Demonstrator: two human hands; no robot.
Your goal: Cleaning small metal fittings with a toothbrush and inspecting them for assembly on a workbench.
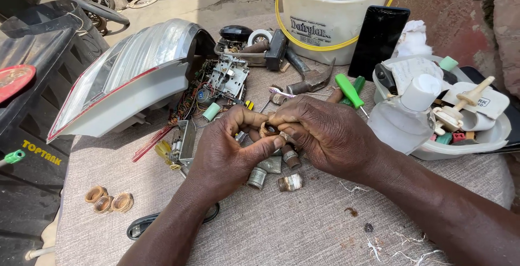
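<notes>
My left hand (230, 149) and my right hand (325, 133) meet over a grey cloth-covered table (281, 228). Together their fingertips pinch a small brass ring fitting (268, 129). Under the hands lie several short metal threaded fittings (290, 182), grey and rusty. A second small metal piece shows between my left fingers, partly hidden. Three brass rings (108, 200) sit apart at the near left of the table.
A car tail lamp (127, 79) lies at the left beside a circuit board with wires (214, 84). Behind are a hammer (309, 79), green-handled screwdrivers (349, 90), a white bucket (330, 11), a dark phone (378, 33) and a white tray (471, 141) with a clear bottle (398, 120).
</notes>
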